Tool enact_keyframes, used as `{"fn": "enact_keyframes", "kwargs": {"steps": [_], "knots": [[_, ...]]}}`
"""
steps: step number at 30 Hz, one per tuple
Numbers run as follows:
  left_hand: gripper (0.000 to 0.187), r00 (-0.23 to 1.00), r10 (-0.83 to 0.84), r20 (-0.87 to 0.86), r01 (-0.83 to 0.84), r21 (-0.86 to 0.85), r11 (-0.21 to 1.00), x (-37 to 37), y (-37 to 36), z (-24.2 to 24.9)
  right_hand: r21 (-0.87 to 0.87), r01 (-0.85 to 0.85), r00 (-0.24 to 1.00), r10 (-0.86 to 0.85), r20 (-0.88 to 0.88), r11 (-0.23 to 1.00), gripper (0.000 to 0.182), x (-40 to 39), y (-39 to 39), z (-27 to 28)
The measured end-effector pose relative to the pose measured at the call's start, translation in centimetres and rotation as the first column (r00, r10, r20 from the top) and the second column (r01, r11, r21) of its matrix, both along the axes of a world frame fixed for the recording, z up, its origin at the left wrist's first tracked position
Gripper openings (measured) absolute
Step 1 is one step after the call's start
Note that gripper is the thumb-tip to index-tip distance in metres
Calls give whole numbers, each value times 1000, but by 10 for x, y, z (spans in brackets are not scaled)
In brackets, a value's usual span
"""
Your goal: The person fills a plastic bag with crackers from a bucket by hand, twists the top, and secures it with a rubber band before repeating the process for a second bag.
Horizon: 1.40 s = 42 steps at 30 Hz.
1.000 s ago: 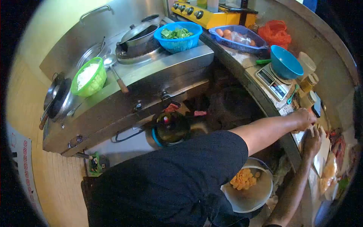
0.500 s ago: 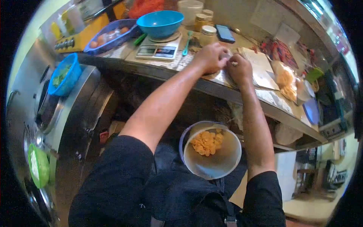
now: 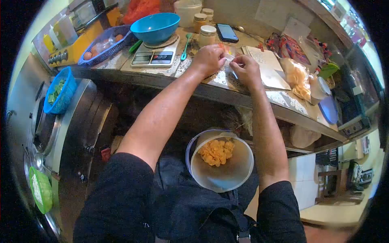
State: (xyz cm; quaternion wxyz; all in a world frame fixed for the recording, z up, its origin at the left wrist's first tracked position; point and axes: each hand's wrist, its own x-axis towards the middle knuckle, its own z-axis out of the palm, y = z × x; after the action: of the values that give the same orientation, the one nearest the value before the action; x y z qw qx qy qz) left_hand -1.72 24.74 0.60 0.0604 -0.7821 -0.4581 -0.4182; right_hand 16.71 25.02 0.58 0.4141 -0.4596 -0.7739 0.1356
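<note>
Over the front part of the counter, my left hand (image 3: 208,60) and my right hand (image 3: 247,71) are close together, fingertips pinched. Between them shows a small clear plastic packet (image 3: 229,51) with red and yellow on it; its contents cannot be made out. Just behind my left hand stands a white-lidded jar (image 3: 207,37). A notebook (image 3: 265,65) lies open to the right of my right hand. Below my forearms, at my lap, a tilted pale bucket (image 3: 219,178) holds a heap of orange, flat round pieces (image 3: 216,152).
A blue bowl (image 3: 155,29) sits on a white kitchen scale (image 3: 150,58), with a green spoon (image 3: 186,47) beside it. A purple basket (image 3: 103,45) holds eggs. Behind are a phone (image 3: 227,33) and jars. A bag of orange pieces (image 3: 298,77) lies at right. The stove is left.
The view has shifted slightly, so the counter appears further left. My hands have turned a little apart, and the clear packet between my fingers now shows.
</note>
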Motion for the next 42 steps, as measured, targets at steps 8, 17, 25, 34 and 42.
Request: {"fn": "enact_keyframes", "kwargs": {"steps": [8, 17, 25, 34, 42], "knots": [[19, 1000, -10, -16, 11, 21, 1000, -1, 7, -5, 254, -139, 984, 105, 141, 957, 15, -7, -23, 6], [12, 990, 101, -99, -95, 60, 994, 3, 4, -3, 176, -137, 986, 151, -71, 975, 12, 10, -71, 2], [14, 994, 86, -75, -83, 33, 996, 1, 1, -2, -92, -141, 841, 70, -536, 986, 11, 50, -144, -17], [29, 999, 3, -47, 4, 148, 989, 5, -9, 9, -345, -467, 144, -315, -938, 814, 14, 113, -259, -44], [24, 752, -644, 137, 646, 38, 762, 33, -177, -21, -573, -438, 334, -466, -819, 693, 29, 137, -341, -68]]}}
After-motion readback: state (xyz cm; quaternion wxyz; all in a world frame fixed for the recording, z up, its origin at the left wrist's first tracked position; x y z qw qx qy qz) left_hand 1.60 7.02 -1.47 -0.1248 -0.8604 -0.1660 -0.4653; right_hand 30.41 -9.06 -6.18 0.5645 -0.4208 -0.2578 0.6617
